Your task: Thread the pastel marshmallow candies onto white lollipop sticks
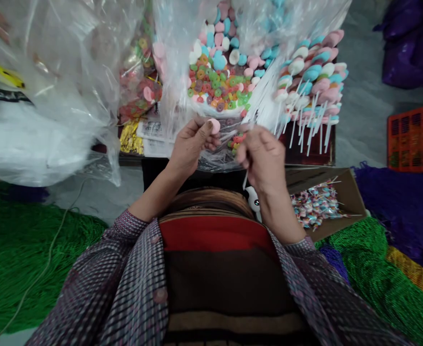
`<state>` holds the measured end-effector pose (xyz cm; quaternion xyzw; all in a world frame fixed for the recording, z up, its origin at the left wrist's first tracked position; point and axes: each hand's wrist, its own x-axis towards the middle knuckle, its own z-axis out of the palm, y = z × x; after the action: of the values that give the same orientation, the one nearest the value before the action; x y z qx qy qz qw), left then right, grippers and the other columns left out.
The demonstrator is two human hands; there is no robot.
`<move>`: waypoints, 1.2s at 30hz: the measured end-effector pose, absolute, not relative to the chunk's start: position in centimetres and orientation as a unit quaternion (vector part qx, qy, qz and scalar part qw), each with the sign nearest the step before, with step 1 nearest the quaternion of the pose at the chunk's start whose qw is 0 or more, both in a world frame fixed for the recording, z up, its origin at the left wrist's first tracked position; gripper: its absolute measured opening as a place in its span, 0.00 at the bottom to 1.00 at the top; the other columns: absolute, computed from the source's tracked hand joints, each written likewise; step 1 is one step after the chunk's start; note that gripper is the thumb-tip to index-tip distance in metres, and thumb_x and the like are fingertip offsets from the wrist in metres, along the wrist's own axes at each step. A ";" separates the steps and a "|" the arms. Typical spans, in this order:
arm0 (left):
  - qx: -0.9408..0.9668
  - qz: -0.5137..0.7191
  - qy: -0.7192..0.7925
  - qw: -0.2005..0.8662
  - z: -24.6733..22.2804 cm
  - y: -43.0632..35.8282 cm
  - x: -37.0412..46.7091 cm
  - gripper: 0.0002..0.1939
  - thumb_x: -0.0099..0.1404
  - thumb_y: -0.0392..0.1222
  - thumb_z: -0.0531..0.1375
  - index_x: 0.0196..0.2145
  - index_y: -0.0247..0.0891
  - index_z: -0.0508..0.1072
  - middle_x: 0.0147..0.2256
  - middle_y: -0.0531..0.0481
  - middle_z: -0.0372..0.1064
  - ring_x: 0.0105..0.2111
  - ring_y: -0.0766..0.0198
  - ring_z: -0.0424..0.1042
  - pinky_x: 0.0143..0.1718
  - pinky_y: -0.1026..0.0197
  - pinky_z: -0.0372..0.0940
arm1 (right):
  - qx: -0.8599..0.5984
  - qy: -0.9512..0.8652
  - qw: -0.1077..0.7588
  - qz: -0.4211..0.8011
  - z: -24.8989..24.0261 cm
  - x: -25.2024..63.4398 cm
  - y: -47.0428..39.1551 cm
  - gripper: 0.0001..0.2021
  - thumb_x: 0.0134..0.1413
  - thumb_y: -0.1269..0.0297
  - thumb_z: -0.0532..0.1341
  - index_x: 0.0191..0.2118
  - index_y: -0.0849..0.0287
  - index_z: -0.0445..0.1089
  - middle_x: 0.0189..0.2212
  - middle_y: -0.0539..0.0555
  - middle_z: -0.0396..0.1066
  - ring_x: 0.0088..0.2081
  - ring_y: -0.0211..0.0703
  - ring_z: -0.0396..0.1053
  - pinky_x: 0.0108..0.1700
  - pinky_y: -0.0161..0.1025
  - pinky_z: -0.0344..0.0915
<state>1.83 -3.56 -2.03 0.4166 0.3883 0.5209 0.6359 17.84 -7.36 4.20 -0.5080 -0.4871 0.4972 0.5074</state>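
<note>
Between thumb and fingers, my left hand (191, 146) pinches a round pink marshmallow (215, 126). My right hand (266, 156), slightly blurred, is closed on a thin white stick (246, 179) whose lower end sticks out below the fingers. The marshmallow and the stick are apart. Just beyond both hands lie colourful ring gummies (218, 86) in clear plastic, with pink, blue and white marshmallows (229, 33) behind them. A bundle of loose white sticks (263, 98) rests to the right of the gummies. Farther right are stacked candy skewers (315, 77) on white sticks.
A cardboard box (355, 199) of wrapped candy skewers stands at lower right. Gold twist ties (131, 137) lie left of my hands, near a large clear plastic bag (63, 96). Green stringy material (27, 259) is on the floor, and an orange crate (415, 137) stands far right.
</note>
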 end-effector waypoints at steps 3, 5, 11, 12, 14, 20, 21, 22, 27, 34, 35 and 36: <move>0.418 0.483 0.395 0.660 -1.6 -4.5 2.8 0.23 0.66 0.66 0.64 0.43 0.43 0.72 0.36 0.48 0.77 0.36 0.60 0.81 0.32 0.59 0.73 | -0.461 -0.442 0.628 0.445 4.9 17.6 -5.9 0.14 0.62 0.42 0.62 0.43 0.45 0.69 0.22 0.45 0.61 0.21 0.39 0.58 0.27 0.38 0.65; 0.413 0.472 0.403 0.667 -1.4 -4.9 3.5 0.22 0.68 0.65 0.62 0.44 0.43 0.72 0.38 0.48 0.77 0.38 0.60 0.81 0.33 0.59 0.73 | -0.458 -0.471 0.635 0.407 4.4 17.0 -5.5 0.15 0.64 0.40 0.58 0.45 0.43 0.67 0.25 0.48 0.64 0.28 0.43 0.66 0.36 0.42 0.71; 0.395 0.525 0.403 0.637 -1.4 -3.8 2.7 0.20 0.68 0.64 0.62 0.41 0.44 0.70 0.35 0.51 0.75 0.32 0.66 0.77 0.31 0.61 0.73 | -0.435 -0.595 0.547 0.396 2.4 16.2 -7.6 0.19 0.68 0.39 0.54 0.47 0.46 0.72 0.41 0.54 0.76 0.51 0.51 0.75 0.56 0.54 0.72; 0.404 0.546 0.400 0.615 -1.3 -3.6 2.2 0.20 0.67 0.64 0.63 0.40 0.45 0.70 0.34 0.52 0.75 0.31 0.66 0.77 0.31 0.62 0.73 | -0.425 -0.617 0.525 0.404 2.5 16.6 -7.9 0.18 0.67 0.41 0.57 0.45 0.48 0.74 0.44 0.55 0.77 0.53 0.51 0.74 0.59 0.56 0.71; 0.449 0.584 0.401 0.545 -0.9 -3.3 1.5 0.19 0.67 0.64 0.64 0.41 0.47 0.70 0.33 0.54 0.75 0.29 0.67 0.77 0.30 0.62 0.73 | -0.412 -0.637 0.480 0.441 3.0 17.3 -8.3 0.15 0.66 0.46 0.61 0.41 0.50 0.77 0.47 0.55 0.78 0.56 0.50 0.74 0.62 0.56 0.70; 0.668 0.525 0.454 0.267 0.0 -4.4 1.0 0.21 0.74 0.64 0.54 0.47 0.45 0.72 0.39 0.51 0.78 0.38 0.65 0.80 0.40 0.60 0.73 | -0.415 -0.413 0.397 0.707 3.3 18.4 -8.2 0.19 0.60 0.43 0.66 0.42 0.56 0.74 0.38 0.53 0.79 0.31 0.37 0.77 0.36 0.38 0.78; 0.690 0.509 0.454 0.245 -0.1 -4.6 1.1 0.22 0.75 0.63 0.53 0.47 0.44 0.72 0.40 0.50 0.79 0.39 0.65 0.80 0.42 0.60 0.73 | -0.402 -0.393 0.373 0.738 3.2 18.3 -8.1 0.22 0.58 0.41 0.67 0.41 0.57 0.73 0.35 0.52 0.78 0.28 0.36 0.76 0.32 0.36 0.77; 0.707 0.498 0.449 0.225 -0.2 -4.7 1.2 0.22 0.75 0.63 0.53 0.48 0.43 0.73 0.40 0.49 0.80 0.40 0.64 0.80 0.42 0.60 0.74 | -0.390 -0.382 0.357 0.758 3.0 18.1 -8.0 0.23 0.56 0.40 0.68 0.40 0.58 0.71 0.33 0.51 0.78 0.25 0.34 0.74 0.28 0.34 0.75; 0.727 0.515 0.412 0.189 -1.0 -4.6 1.6 0.17 0.76 0.57 0.55 0.47 0.43 0.73 0.39 0.50 0.81 0.38 0.66 0.81 0.37 0.63 0.73 | -0.393 -0.373 0.380 0.750 2.4 16.7 -7.8 0.25 0.48 0.46 0.75 0.42 0.55 0.66 0.26 0.42 0.72 0.17 0.27 0.66 0.18 0.27 0.63; 0.622 0.535 0.454 0.347 -0.4 -5.1 2.4 0.16 0.73 0.60 0.58 0.44 0.47 0.74 0.39 0.50 0.80 0.38 0.61 0.79 0.41 0.55 0.72 | -0.421 -0.275 0.428 0.751 1.5 15.4 -8.0 0.23 0.42 0.58 0.78 0.42 0.52 0.68 0.26 0.41 0.70 0.26 0.33 0.71 0.29 0.32 0.75; 0.618 0.536 0.458 0.350 -0.2 -5.1 2.4 0.15 0.72 0.60 0.59 0.44 0.47 0.74 0.39 0.50 0.80 0.37 0.61 0.79 0.41 0.55 0.72 | -0.417 -0.260 0.428 0.759 1.5 15.3 -8.0 0.23 0.41 0.60 0.77 0.41 0.52 0.68 0.27 0.42 0.71 0.26 0.33 0.71 0.31 0.33 0.76; 0.616 0.533 0.461 0.353 -0.1 -5.1 2.4 0.14 0.72 0.59 0.59 0.44 0.48 0.74 0.39 0.50 0.80 0.37 0.61 0.78 0.41 0.55 0.72 | -0.412 -0.250 0.425 0.767 1.5 15.2 -8.0 0.22 0.41 0.62 0.76 0.40 0.53 0.68 0.28 0.42 0.72 0.27 0.33 0.71 0.31 0.33 0.76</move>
<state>2.42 -5.11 -0.08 0.6155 0.4614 0.5328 0.3527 15.17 -8.01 1.47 -0.4117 -0.2500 0.7666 0.4247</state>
